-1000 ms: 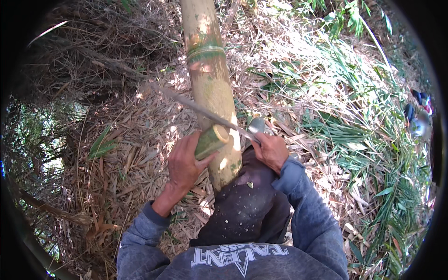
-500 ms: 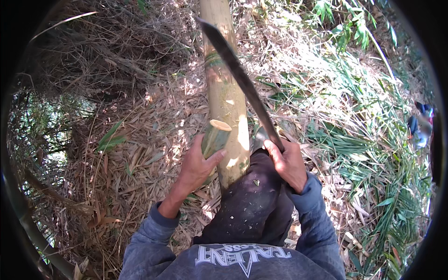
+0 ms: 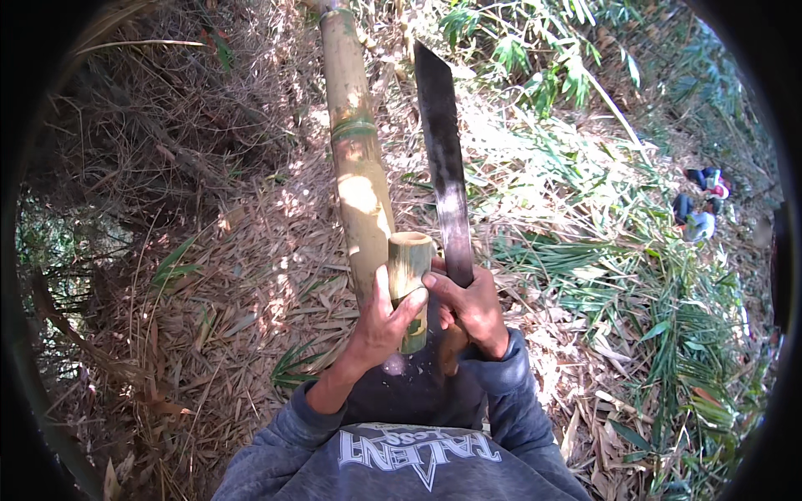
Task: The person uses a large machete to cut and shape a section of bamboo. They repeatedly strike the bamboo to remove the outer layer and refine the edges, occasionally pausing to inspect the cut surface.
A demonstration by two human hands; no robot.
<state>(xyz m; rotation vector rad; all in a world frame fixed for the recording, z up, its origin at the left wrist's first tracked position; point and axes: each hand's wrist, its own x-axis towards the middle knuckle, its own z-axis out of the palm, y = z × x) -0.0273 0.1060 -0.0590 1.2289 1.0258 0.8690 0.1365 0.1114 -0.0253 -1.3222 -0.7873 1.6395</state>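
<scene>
A short cut length of green-tan bamboo (image 3: 408, 265) stands nearly upright in front of my body, its pale open end facing up. My left hand (image 3: 378, 332) is closed round its left side, thumb across the front. My right hand (image 3: 478, 311) grips a machete (image 3: 443, 159) by its low end, and its thumb reaches the right side of the bamboo piece. The dark blade points up and away, its tip angled. Just left of the piece, a long thick bamboo pole (image 3: 351, 142) stretches away from me, its near end hidden behind my left hand.
Dry leaf litter (image 3: 259, 284) covers the ground. Tangled dead branches (image 3: 192, 125) lie at the far left, with cut green leaves (image 3: 576, 259) on the right. Two people (image 3: 700, 221) are low down at the far right. A thin pale stem (image 3: 614, 108) slants across the upper right.
The bamboo piece has turned more upright and moved right, closer to my right hand, whose thumb now meets it. The machete has swung from a left slant to nearly straight ahead. My view has shifted.
</scene>
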